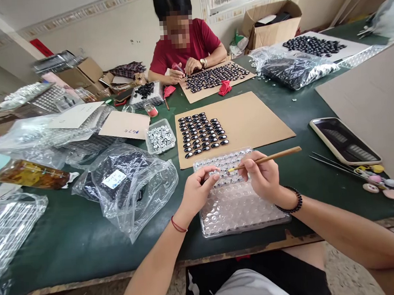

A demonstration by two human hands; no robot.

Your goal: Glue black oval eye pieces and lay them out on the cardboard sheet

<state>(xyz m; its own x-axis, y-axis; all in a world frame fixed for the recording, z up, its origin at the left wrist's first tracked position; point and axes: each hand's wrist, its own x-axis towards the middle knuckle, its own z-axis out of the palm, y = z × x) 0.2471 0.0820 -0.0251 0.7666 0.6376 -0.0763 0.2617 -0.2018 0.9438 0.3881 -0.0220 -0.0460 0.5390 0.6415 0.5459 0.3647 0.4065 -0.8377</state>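
Note:
My right hand (262, 179) grips a thin wooden stick (277, 155) like a chopstick, its pale yellow tip pointing left. My left hand (198, 189) is closed in a pinch just left of that tip; what it holds is mostly hidden by the fingers. Under both hands lies a clear plastic tray (244, 216) with rows of round pockets. Small shiny pieces sit in its far rows. Beyond the tray, a cardboard sheet (248, 117) carries rows of glossy black oval pieces (201, 134) with light spots.
A clear box of small silvery round pieces (161, 138) stands left of the cardboard. Plastic bags (129, 183) and a bottle (31, 173) lie further left. At right are a phone (345, 140) and tweezers (333, 163). Across the table, a person (184, 46) works over more black pieces.

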